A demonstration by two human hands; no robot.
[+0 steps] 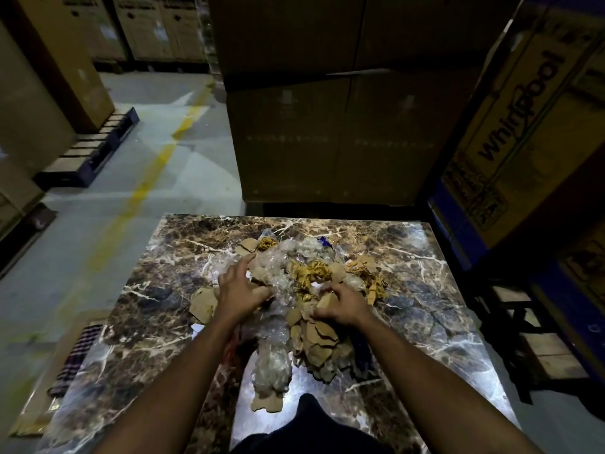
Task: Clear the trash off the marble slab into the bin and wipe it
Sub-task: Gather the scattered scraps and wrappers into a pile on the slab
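A brown veined marble slab [157, 309] fills the lower middle of the head view. A heap of trash lies on its centre: clear bubble wrap [278, 276], torn cardboard scraps [319, 339] and crumpled yellow paper [316, 273]. My left hand [240, 290] rests on the left side of the heap, fingers spread over the bubble wrap. My right hand [342, 304] grips cardboard scraps and wrap at the heap's right side, fingers curled. More bubble wrap [273, 371] trails toward me. No bin is in sight.
Tall cardboard boxes [327, 126] stand right behind the slab, and a Whirlpool box [517, 126] rises at the right. A checked cloth [77, 358] lies at the slab's left edge. Concrete floor with a yellow line [144, 188] runs left; a pallet [91, 152] sits beyond.
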